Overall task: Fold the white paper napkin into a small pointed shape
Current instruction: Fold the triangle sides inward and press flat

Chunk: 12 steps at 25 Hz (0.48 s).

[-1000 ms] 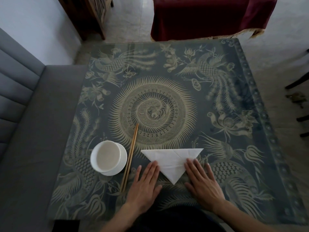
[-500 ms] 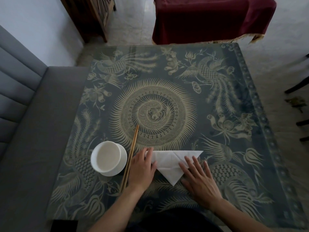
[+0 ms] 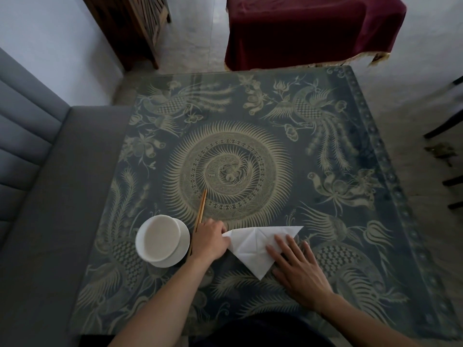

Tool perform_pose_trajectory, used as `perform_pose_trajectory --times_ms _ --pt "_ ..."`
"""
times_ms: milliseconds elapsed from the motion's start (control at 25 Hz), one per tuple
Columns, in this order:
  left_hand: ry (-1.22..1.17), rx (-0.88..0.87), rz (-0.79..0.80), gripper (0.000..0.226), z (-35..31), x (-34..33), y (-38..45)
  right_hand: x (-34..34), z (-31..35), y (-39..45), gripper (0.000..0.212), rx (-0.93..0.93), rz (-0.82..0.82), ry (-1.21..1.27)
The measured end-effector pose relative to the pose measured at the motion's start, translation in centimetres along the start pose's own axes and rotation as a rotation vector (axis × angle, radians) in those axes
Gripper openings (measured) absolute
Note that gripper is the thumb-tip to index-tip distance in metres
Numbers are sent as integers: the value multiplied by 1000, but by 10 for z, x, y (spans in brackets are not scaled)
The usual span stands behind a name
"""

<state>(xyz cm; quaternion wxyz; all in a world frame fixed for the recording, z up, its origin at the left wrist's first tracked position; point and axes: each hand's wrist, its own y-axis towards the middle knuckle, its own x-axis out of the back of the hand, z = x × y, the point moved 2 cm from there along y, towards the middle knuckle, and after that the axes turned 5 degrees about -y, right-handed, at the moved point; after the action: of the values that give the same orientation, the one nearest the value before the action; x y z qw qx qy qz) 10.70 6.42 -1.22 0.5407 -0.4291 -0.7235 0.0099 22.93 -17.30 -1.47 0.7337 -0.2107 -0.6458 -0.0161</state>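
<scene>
On a dark blue table with a pale phoenix pattern (image 3: 250, 101), a white paper napkin folded into a downward-pointing triangle (image 3: 253, 249) lies near the front edge. The right hand (image 3: 298, 271) presses flat and open on its right side, while the left hand (image 3: 209, 237) pinches the left corner. Pulling unevenly could tear the thin paper or skew the crease; the wooden chopsticks (image 3: 199, 217) and white ceramic bowl on its saucer (image 3: 160, 240) sit close enough to be knocked.
</scene>
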Motion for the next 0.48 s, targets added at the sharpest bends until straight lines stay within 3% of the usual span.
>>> perform_pose_trajectory --times_ms 200,480 --pt "-277 18 -11 10 5 7 -14 -9 9 2 65 -20 26 -18" --pt "-361 -207 -9 9 -21 10 -42 -12 25 2 62 1 -39 15"
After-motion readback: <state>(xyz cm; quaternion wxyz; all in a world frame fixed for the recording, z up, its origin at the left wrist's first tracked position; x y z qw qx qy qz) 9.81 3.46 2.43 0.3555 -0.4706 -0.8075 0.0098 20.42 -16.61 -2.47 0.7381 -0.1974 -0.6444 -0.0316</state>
